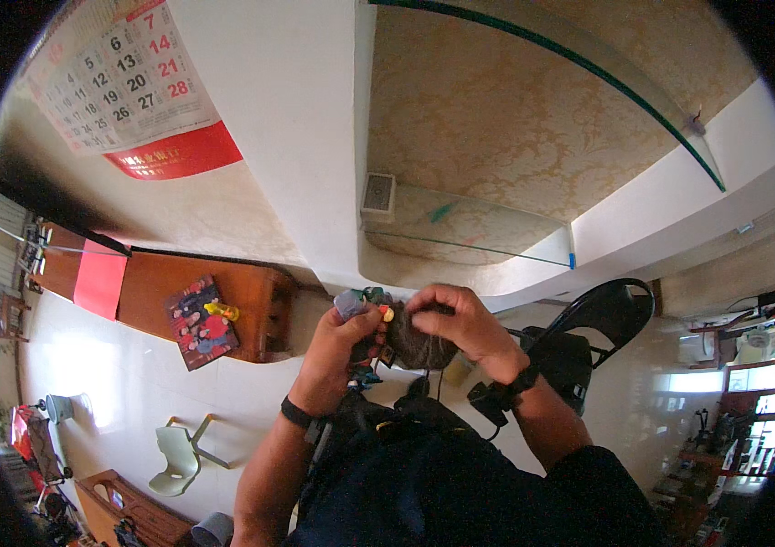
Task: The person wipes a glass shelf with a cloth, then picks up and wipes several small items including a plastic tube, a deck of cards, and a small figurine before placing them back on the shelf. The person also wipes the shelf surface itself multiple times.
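Note:
My left hand (338, 345) is closed around a bunch of small colourful items, among them a translucent bluish piece (350, 301) at its top and a small red and yellow piece (386, 313) by the thumb. Beside it is a dark brown, rounded, fuzzy object (422, 342); what it is cannot be told. My right hand (452, 321) is bent over the top of this brown object, fingers curled and slightly blurred, and whether they grip it is unclear. Dark bands sit on both wrists.
A wooden cabinet (145, 290) at left bears a picture (186, 342) and a yellow item (222, 311). Glass shelves (469, 239) fill a wall niche ahead. A black chair (569, 362) stands at right, a pale green small chair (175, 465) at lower left, near a wooden bench (134, 509).

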`<state>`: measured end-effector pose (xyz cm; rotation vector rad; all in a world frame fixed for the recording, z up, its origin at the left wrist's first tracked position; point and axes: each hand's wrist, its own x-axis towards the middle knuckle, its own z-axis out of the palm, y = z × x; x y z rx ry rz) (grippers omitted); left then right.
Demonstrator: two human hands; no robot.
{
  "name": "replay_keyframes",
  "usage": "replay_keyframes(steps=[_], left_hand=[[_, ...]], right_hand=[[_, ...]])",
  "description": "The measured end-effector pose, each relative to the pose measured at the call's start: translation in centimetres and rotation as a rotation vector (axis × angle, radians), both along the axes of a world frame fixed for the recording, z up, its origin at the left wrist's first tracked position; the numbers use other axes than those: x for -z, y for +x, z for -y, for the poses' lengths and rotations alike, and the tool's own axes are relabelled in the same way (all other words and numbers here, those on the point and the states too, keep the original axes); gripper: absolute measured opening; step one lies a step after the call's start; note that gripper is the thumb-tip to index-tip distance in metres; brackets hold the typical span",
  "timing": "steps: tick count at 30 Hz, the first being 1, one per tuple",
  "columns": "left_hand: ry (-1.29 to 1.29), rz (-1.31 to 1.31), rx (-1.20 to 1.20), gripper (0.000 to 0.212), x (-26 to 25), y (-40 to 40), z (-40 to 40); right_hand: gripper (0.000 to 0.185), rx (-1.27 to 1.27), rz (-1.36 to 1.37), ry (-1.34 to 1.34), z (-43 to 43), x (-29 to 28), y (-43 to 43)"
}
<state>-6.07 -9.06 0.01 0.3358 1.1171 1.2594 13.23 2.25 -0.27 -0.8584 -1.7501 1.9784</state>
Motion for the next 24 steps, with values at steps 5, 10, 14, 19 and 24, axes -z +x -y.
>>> replay_keyframes(steps=[5,10,14,19,24], left_hand=[[-0.033,-0.024,-0.004,0.010,-0.1,-0.3,0.3],[-0.085,-0.047,0.016,0.009,0.1,0.5,0.3],[-0.065,-0.124,0.071,0.010,1.3,0.8,0.8],[0.030,-0.208,0.022,0.011,1.2,0.4,1.0],[-0.109,-0.199,0.058,0.012,-0.2,0.0,0.0]], right_hand=[[0.022,0.064,-0.030,-0.074,-0.7,0.3,1.0],[0.018,0.000,-0.078,-0.038,0.4,1.4,-0.4],[0.017,-0.032,-0.026,-0.121,0.0,2.1,0.8],[0.019,0.240,-0.202,-0.271,0.1,0.6,0.8],[0.024,-0.068,0.037,0.454,-1.3,1.0,1.8]])
